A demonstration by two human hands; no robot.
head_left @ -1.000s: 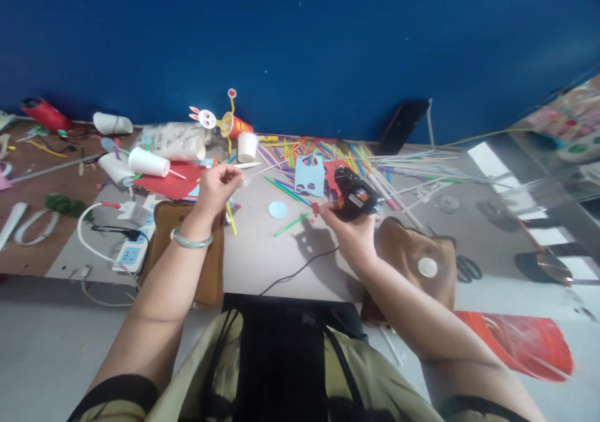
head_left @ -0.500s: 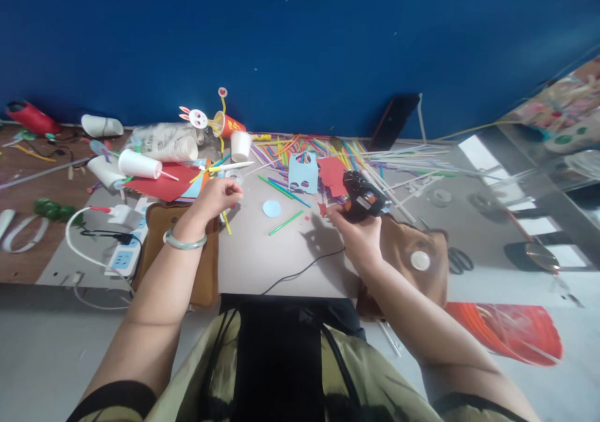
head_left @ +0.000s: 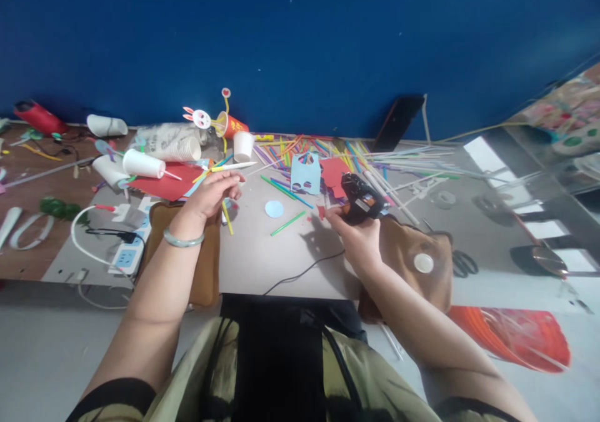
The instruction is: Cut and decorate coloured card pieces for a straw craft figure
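Observation:
My right hand (head_left: 359, 237) is wrapped round a black glue gun (head_left: 362, 200), whose cable trails over the table. A small red paper piece (head_left: 321, 212) shows at the fingertips of that hand. My left hand (head_left: 213, 194) hangs over the left side with its fingers apart and nothing seen in them, near a yellow straw (head_left: 227, 217). Between the hands lie a light blue paper circle (head_left: 274, 209) and a green straw (head_left: 287, 224). Behind them are a blue paper with cut-outs (head_left: 305, 174) and red paper (head_left: 335, 175).
Many coloured straws (head_left: 281, 150) spread along the wall. Paper cups (head_left: 143, 163), a rabbit figure (head_left: 201, 119) and a power strip (head_left: 131, 250) are at left. Scissors (head_left: 465, 263) and a brown cushion (head_left: 407, 272) lie at right; an orange bucket (head_left: 515, 334) is below.
My left hand has opened its fingers from a closed pinch and moved slightly left. My right hand keeps the glue gun in nearly the same place. The view has shifted a little.

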